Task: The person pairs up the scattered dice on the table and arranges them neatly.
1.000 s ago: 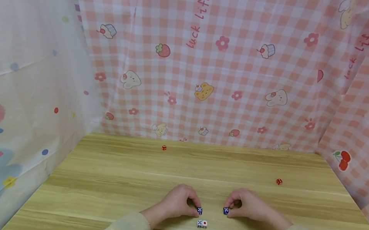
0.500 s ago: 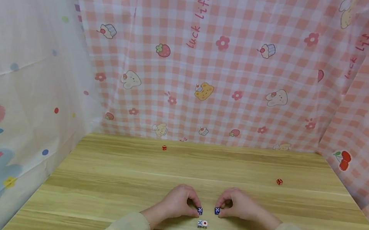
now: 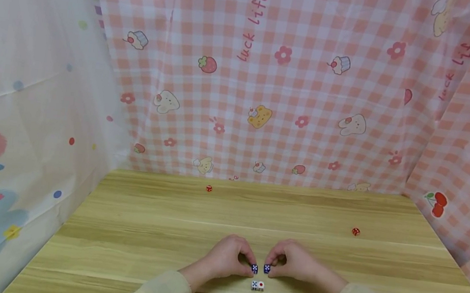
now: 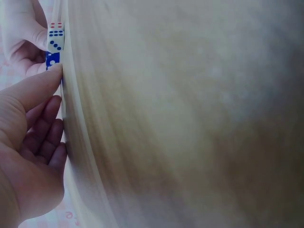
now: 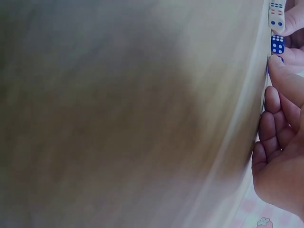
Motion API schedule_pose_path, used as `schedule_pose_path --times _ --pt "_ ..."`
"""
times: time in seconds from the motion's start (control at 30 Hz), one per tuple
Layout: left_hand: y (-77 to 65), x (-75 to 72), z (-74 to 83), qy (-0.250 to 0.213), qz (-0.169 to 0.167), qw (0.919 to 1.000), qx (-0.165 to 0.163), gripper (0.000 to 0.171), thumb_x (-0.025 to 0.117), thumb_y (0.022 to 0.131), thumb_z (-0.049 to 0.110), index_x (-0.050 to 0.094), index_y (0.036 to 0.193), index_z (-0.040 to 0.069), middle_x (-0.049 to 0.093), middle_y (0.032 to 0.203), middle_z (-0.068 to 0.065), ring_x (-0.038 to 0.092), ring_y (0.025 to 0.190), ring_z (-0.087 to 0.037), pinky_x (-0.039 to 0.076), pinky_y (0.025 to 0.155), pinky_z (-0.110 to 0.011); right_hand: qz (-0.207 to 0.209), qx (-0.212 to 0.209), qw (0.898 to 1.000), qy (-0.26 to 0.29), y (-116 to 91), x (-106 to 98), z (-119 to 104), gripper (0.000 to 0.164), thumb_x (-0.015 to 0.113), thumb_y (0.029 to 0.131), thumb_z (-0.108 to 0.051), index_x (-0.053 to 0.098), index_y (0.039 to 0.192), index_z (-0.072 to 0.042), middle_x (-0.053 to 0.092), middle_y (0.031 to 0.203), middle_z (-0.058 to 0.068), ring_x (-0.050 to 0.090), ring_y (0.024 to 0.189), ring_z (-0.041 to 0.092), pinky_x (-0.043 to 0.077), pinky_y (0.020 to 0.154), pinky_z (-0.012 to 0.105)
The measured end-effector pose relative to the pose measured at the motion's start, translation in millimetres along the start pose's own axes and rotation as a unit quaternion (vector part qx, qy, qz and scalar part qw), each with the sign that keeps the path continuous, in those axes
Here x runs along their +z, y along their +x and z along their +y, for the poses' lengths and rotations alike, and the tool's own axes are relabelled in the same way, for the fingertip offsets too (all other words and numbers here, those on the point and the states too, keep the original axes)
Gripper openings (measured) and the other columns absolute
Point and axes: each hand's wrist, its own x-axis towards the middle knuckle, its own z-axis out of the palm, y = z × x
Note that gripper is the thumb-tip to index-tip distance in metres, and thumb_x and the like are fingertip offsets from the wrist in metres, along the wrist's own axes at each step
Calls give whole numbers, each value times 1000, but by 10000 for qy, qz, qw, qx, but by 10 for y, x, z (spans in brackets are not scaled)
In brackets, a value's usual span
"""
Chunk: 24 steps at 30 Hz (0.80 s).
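Note:
Between thumb and finger, my left hand [image 3: 230, 256] pinches a blue die [image 3: 254, 268] with white pips, low at the table. My right hand [image 3: 294, 261] pinches a second blue die [image 3: 267, 268], a small gap to the right of the first. Just in front of them two white dice [image 3: 257, 285] sit side by side, touching. In the left wrist view the left thumb covers part of its blue die [image 4: 52, 60]. The right wrist view has the right thumb hiding most of the other blue die [image 5: 280, 59].
A red die [image 3: 209, 188] lies near the table's back edge, left of centre. Another red die [image 3: 355, 231] is farther right. Pink checked cloth [image 3: 270, 82] hangs behind the wooden table [image 3: 154, 215], with a white patterned cloth [image 3: 46, 92] on the left.
My right hand has moved left with its blue die, narrowing the gap to the other blue die. The left hand, the white dice and the red dice have stayed in place.

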Motion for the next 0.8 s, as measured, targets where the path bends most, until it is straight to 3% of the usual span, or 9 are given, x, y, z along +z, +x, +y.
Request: schedule_pose_path --times 0.8 --pt "-1 -8 9 178 2 9998 115 17 91 69 18 79 81 18 65 78 18 53 81 2 42 85 -21 121 102 9996 -243 62 93 -66 15 87 74 -20 74 82 -20 62 77 -16 51 80 5 35 80 31"
